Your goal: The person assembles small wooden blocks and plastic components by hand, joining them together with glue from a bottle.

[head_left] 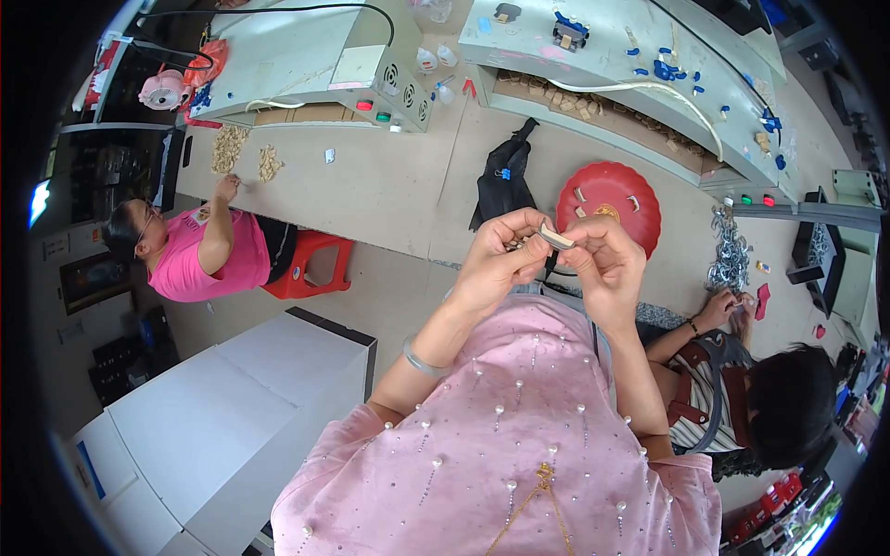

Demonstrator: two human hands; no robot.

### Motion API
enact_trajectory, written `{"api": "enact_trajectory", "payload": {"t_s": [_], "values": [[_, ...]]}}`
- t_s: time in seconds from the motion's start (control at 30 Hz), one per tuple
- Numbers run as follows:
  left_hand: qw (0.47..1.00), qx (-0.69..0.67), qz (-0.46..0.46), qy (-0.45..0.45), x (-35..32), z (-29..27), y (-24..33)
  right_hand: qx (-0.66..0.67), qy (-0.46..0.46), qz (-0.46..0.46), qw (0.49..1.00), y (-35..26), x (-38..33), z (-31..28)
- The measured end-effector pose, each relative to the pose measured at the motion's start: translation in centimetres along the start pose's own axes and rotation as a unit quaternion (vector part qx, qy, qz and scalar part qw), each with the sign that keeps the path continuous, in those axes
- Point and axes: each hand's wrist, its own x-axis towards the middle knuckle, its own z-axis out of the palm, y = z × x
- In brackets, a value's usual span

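Near the table's front edge, a small curved piece [556, 240], beige on top with a dark grey edge, is pinched between my two hands. My left hand [501, 255] grips its left end with thumb and fingers. On the other end, the thumb and fingers of my right hand [608, 269] are closed. Just beyond my right hand lies a red scalloped plate [640, 229] with a few small curved pieces on it. A black cloth-like item [505, 193] with a blue binder clip [503, 173] rests beyond my left hand. What lies inside my curled left fingers is mostly hidden.
Two pale machines [382, 69] [593, 69] stand at the back, the right one with beige pieces beneath it. A person in pink [209, 246] sits left by beige piles [228, 148]; another person [705, 389] works right beside metal parts [730, 250]. A white cabinet [241, 389] stands behind left.
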Motion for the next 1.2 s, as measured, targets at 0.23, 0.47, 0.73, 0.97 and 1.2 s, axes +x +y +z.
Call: {"api": "enact_trajectory", "payload": {"t_s": [0.23,0.47,0.73,0.97,1.2], "values": [[1.0,-0.009,0.0,0.009,0.2,0.0,-0.2,-0.006,0.018,-0.025,0.999,0.3,0.1,0.5],[0.999,0.017,0.021,0.021,0.2,-0.2,-0.2,-0.015,0.031,-0.037,0.999,0.7,0.1,0.6],[0.995,0.073,0.058,0.029,0.4,0.1,0.3,-0.019,0.027,-0.054,0.998,0.7,0.4,0.5],[0.981,0.157,0.104,0.04,0.6,0.4,0.9,0.002,0.019,-0.052,0.998,0.6,0.7,0.6],[0.978,0.171,0.111,0.049,0.6,0.4,1.1,0.02,0.011,-0.042,0.999,0.5,0.8,0.8]]}}
